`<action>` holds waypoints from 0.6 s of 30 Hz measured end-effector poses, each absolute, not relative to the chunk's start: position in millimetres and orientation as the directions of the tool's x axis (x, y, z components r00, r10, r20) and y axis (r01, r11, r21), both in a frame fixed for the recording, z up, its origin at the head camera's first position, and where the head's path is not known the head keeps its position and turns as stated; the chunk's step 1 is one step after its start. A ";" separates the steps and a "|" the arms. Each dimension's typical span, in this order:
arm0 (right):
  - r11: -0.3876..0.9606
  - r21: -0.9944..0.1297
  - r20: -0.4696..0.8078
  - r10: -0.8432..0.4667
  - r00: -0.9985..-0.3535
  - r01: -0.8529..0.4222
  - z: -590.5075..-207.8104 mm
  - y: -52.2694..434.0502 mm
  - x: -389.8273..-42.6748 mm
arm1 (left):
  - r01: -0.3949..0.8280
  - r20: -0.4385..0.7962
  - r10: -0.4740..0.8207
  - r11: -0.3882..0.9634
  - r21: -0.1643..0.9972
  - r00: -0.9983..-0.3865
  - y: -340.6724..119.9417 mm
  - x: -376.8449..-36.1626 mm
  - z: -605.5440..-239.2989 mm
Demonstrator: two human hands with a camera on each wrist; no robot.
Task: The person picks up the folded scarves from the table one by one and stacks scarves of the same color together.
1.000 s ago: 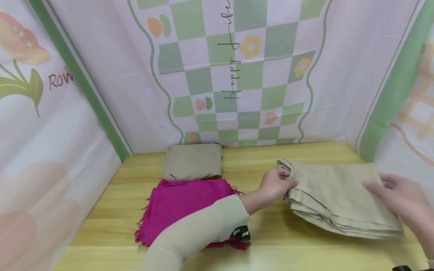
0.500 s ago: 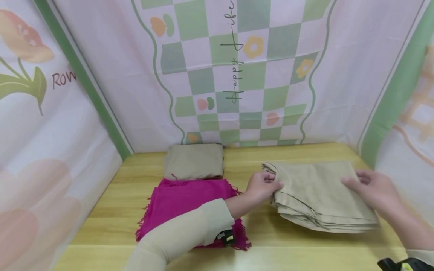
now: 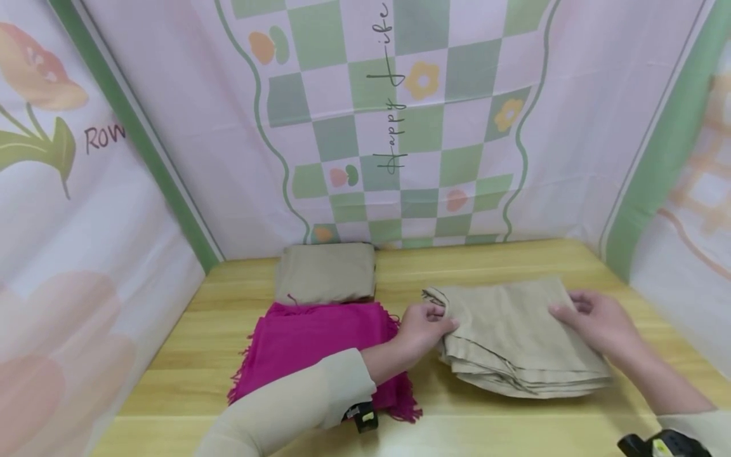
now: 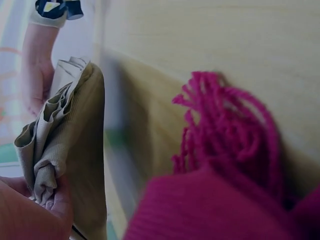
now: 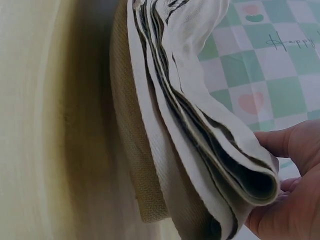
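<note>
A folded beige cloth (image 3: 508,330) with dark edging, several layers thick, is held between my two hands over the right part of the table. At its left edge, my left hand (image 3: 425,330) pinches the bunched layers between thumb and fingers. My right hand (image 3: 599,320) grips the opposite edge, thumb on top and fingers underneath. In the right wrist view the cloth's stacked layers (image 5: 200,145) curve toward that hand, and its underside is lifted off the wood. From the left wrist, the pinched corner (image 4: 47,175) shows close up.
A magenta fringed scarf (image 3: 320,343) lies folded left of the cloth, partly under my left forearm. Behind it sits another folded beige cloth (image 3: 325,273). Printed curtains (image 3: 400,127) enclose the wooden table (image 3: 188,355) at the back and sides.
Both hands have carried the beige cloth leftward across the table, closer to the magenta scarf. Their hold on its edges looks the same. The scarf and the rear cloth have stayed put.
</note>
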State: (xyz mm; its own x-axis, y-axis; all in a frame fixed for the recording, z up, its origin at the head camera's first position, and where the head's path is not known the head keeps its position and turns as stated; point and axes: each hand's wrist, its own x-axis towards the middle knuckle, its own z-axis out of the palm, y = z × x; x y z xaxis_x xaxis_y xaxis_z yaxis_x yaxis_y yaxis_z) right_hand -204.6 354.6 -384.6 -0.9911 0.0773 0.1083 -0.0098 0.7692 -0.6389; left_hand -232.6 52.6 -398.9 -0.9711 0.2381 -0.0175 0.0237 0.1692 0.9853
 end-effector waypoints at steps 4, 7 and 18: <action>0.761 -0.649 0.102 0.069 -0.992 -0.014 -387.6 351.8 -204.7 | 0.008 -0.033 0.240 0.167 0.986 -0.970 49.2 -229.9 -403.0; 0.758 -0.652 0.095 0.067 -0.993 -0.012 -390.0 350.5 -204.9 | 0.004 -0.041 0.239 0.184 0.983 -0.970 46.8 -228.8 -405.3; 0.750 -0.661 0.080 0.052 -0.995 -0.014 -401.0 348.7 -203.0 | -0.023 -0.079 0.232 0.236 0.972 -0.970 38.6 -226.9 -411.3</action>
